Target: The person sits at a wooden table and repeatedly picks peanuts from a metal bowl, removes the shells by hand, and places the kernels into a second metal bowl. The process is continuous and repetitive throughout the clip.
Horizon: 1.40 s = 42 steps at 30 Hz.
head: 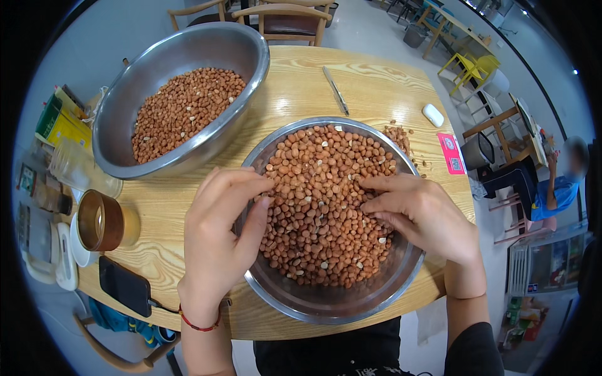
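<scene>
In front of me a round stainless steel bowl [329, 314] holds many shelled, red-skinned peanuts [324, 202]. A few pale, skinless pieces are scattered among them. My left hand [221, 221] is over the bowl's left rim, its thumb and forefinger slightly apart near the peanuts, with nothing visible between them. On the right side, my right hand [414, 211] reaches over the rim with its fingertips touching the peanuts. Whether it pinches one is hidden. A larger, deeper steel basin [146, 80] at the back left contains more peanuts [188, 113].
On the wooden table [301, 94] lie a pen [336, 91], a small peanut pile [399, 137], a white earbud case [432, 115] and a pink card [451, 153]. A brown cup [99, 221], plastic jar [82, 167] and cabled phone [124, 285] are left. A person [555, 192] sits far right.
</scene>
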Each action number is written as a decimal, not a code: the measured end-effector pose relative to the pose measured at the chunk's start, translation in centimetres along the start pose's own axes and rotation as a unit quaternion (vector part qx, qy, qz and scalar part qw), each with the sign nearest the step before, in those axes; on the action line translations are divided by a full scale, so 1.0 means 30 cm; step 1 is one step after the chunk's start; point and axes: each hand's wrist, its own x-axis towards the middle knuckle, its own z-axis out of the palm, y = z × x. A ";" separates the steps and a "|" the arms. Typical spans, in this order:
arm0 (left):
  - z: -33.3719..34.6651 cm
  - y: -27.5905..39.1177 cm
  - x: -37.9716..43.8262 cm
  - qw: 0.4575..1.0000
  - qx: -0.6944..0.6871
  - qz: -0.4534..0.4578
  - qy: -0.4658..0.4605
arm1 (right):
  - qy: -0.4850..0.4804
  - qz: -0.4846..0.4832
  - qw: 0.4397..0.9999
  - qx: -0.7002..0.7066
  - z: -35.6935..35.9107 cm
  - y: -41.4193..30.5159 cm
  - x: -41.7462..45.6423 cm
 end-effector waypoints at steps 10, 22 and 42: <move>-0.025 0.014 0.001 0.999 -0.017 -0.033 0.032 | -0.192 -0.038 0.981 0.015 -0.006 -0.137 -0.031; -0.020 0.008 0.000 0.998 -0.014 -0.046 0.035 | -0.164 -0.043 0.985 -0.022 0.028 -0.097 -0.017; -0.004 -0.015 -0.002 0.998 -0.015 -0.019 0.050 | -0.192 -0.024 0.980 -0.055 0.035 -0.138 -0.053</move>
